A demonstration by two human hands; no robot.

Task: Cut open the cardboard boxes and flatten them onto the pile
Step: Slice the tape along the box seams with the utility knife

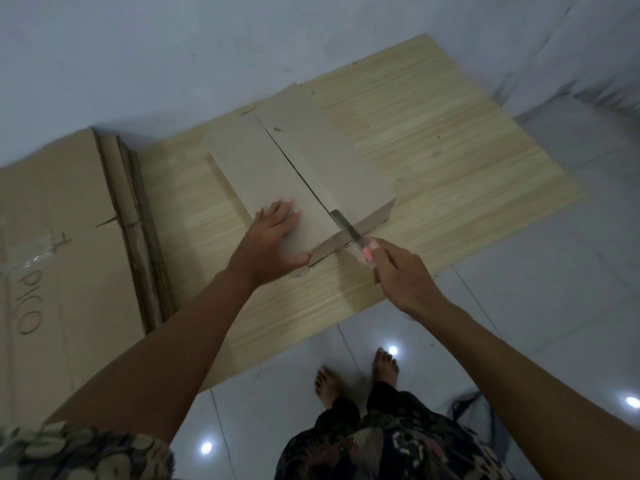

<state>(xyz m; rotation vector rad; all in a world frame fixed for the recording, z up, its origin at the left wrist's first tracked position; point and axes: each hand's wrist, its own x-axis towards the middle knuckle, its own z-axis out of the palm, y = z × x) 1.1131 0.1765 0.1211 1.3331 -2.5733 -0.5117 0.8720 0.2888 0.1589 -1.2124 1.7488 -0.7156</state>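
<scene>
This looks like a plain room in a home rather than a workshop: glossy pale floor tiles [519,306] reflect ceiling lights, and the bare whitish wall [207,57] is scuffed. A wood-grain mat [433,140] lies on the floor, and the person stands barefoot [384,365] in patterned house clothes.

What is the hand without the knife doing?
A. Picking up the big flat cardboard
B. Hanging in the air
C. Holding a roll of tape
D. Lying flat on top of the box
D: the left hand lies with fingers spread on top of the box, while the right hand grips the knife at the box's middle seam.
</scene>
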